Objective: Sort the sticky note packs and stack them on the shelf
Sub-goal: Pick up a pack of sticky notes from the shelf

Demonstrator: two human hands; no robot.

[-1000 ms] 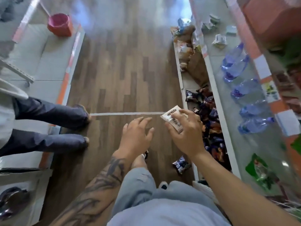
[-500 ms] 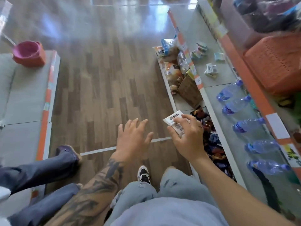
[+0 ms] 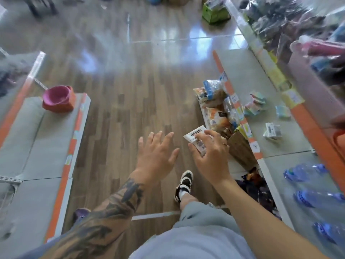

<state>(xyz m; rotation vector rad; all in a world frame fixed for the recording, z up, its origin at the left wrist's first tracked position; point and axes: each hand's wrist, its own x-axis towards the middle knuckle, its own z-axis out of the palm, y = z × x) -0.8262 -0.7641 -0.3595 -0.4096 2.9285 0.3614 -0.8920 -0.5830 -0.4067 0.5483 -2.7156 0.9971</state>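
- Shop aisle, wood-pattern floor (image 3: 115,128), low grey shelving with orange edge strips on both sides; picture blurred toward the top.
- Right-hand shelf (image 3: 248,75): coloured sticky note packs (image 3: 254,105) lying in a loose heap near the front lip, a smaller green-blue pack (image 3: 282,112) just beside, a white wrapped pack (image 3: 272,130) apart from both. Not yet stacked; judged the drop-off spot for the task.
- Right hand (image 3: 211,157) gripping a white pack (image 3: 196,137) with printed label, thumb under one edge, fingers curled over the top. Held out ahead of the body, above the floor and short of the shelf; probably carried this way for placing beside the loose packs.
- Left hand (image 3: 156,154) spread wide, fingers straight, holding nothing; hovers over the floor beside the right hand, likely kept free for balance or for squaring up the pile.
- Snack bags (image 3: 218,113) crammed on the tier below, sticking out under the shelf lip; risk of snagging on approach.
- Water bottles (image 3: 306,171) lying on their sides farther along the same shelf, well apart from the packs.
- Pink bowl (image 3: 56,97) on the left shelf, unrelated.
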